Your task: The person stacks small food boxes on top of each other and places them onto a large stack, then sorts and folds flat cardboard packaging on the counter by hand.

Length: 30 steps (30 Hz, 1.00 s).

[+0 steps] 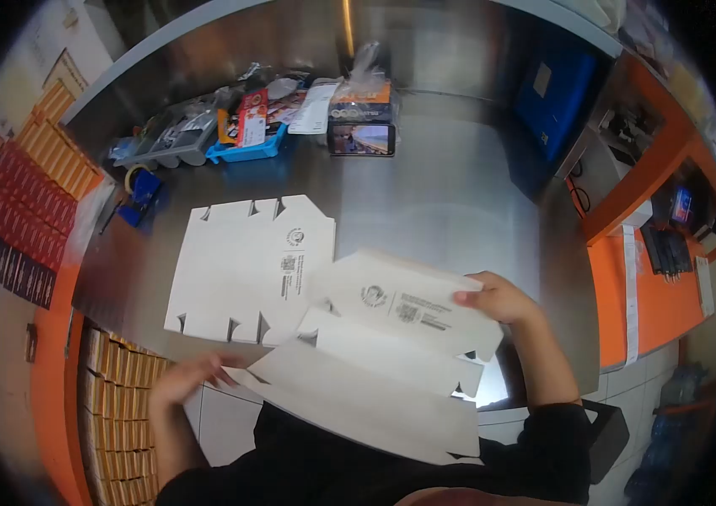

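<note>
A partly folded white cardboard box blank [375, 346] is held in front of my body, over the near edge of the steel table. My right hand [497, 297] grips its upper right panel, thumb on the printed face. At its lower left corner, my left hand [185, 379] pinches the edge of the near panel; those fingers are slightly blurred. The raised panel carries a round logo, a square code and small text. Flat on the table to the left lies a stack of matching box blanks [240, 270], partly covered by the held one.
At the back stand a phone [362, 140] showing a picture, a blue tray [248, 150] of packets and a grey organizer [181, 148]. A blue tape dispenser [139, 196] sits at left. Stacked boxes [117, 422] fill the lower left; an orange shelf [657, 295] is at right.
</note>
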Motion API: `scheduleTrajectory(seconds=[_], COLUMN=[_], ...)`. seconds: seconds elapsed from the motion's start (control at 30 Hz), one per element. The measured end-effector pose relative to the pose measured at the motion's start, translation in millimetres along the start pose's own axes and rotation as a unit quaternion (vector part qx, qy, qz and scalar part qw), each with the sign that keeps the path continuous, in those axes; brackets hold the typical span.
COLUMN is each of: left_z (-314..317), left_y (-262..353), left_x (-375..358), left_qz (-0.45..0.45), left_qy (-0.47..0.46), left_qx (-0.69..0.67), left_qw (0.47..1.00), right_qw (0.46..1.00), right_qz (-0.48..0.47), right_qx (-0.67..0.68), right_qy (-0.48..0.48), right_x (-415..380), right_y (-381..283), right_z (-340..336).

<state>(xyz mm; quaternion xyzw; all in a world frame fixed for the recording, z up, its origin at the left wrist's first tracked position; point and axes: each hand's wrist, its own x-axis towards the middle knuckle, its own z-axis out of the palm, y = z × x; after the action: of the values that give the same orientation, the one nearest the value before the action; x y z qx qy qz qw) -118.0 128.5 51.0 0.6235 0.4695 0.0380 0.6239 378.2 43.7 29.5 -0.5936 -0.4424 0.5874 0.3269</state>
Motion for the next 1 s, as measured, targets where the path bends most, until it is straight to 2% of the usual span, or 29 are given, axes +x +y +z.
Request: scheduleTrajectory(seconds=[0.03, 0.07, 0.13, 0.17, 0.2, 0.27, 0.3, 0.37, 0.4, 0.43, 0.5, 0.6, 0.63, 0.7, 0.73, 0.8, 0.87, 0.9, 0.97, 1.0], left_z=[10, 17, 33, 38, 42, 49, 55, 74, 87, 99, 119, 150, 160, 171, 172, 170, 166, 165, 167, 167], left_y=[-22, -26, -19, -10, 8, 51, 75, 121, 141, 161, 180, 163, 153, 145, 146, 153, 154, 156, 160, 162], left_x=[-3, 1, 12, 18, 30, 56, 68, 77, 73, 68, 70, 83, 87, 86, 81, 65, 57, 55, 46, 43], left_qz=[0.017, 0.021, 0.284, 0.338, 0.357, 0.392, 0.408, 0.419, 0.429, 0.438, 0.591, 0.603, 0.613, 0.631, 0.628, 0.587, 0.584, 0.582, 0.561, 0.536], left_qy=[-0.061, -0.056, -0.038, -0.027, -0.03, -0.067, -0.087, -0.073, -0.048, -0.024, -0.023, -0.044, -0.047, -0.053, -0.056, 0.016, 0.035, 0.056, 0.078, 0.1], left_qx=[-0.042, -0.05, 0.067, 0.061, -0.006, -0.169, -0.234, -0.294, -0.283, -0.27, -0.217, -0.203, -0.193, -0.171, -0.17, -0.045, -0.04, -0.035, -0.049, -0.064], left_qw=[0.997, 0.997, 0.956, 0.939, 0.934, 0.902, 0.878, 0.856, 0.857, 0.857, 0.777, 0.77, 0.765, 0.755, 0.757, 0.808, 0.81, 0.811, 0.823, 0.836], right_qw=[1.0, 0.997, 0.982, 0.973, 0.975, 0.892, 0.891, 0.797, 0.775, 0.77, 0.793, 0.792, 0.759, 0.716, 0.725, 0.735, 0.789, 0.787, 0.838, 0.832], right_qz=[-0.003, -0.052, -0.126, -0.153, -0.145, -0.322, -0.318, -0.406, -0.428, -0.423, -0.344, -0.301, -0.347, -0.388, -0.38, -0.369, -0.279, -0.283, -0.205, -0.21], right_qx=[-0.007, -0.011, -0.015, -0.01, -0.011, -0.018, -0.019, -0.046, 0.045, 0.041, 0.066, 0.09, 0.173, 0.258, 0.247, 0.238, 0.15, 0.15, 0.017, -0.095], right_qy=[-0.003, 0.054, 0.142, 0.176, 0.17, 0.318, 0.324, 0.445, 0.463, 0.475, 0.499, 0.523, 0.523, 0.52, 0.518, 0.518, 0.526, 0.527, 0.505, 0.504], right_x=[-11, -22, -45, -55, -63, -78, -81, -80, -78, -81, -88, -88, -84, -83, -85, -92, -101, -107, -123, -126], right_y=[-9, -17, -26, -27, -26, -24, -19, -2, 3, 21, 69, 108, 110, 114, 117, 128, 139, 134, 121, 120], right_z=[1, 0, -8, -10, -7, 0, 4, 15, 25, 24, 30, 60, 73, 79, 79, 77, 64, 60, 54, 45])
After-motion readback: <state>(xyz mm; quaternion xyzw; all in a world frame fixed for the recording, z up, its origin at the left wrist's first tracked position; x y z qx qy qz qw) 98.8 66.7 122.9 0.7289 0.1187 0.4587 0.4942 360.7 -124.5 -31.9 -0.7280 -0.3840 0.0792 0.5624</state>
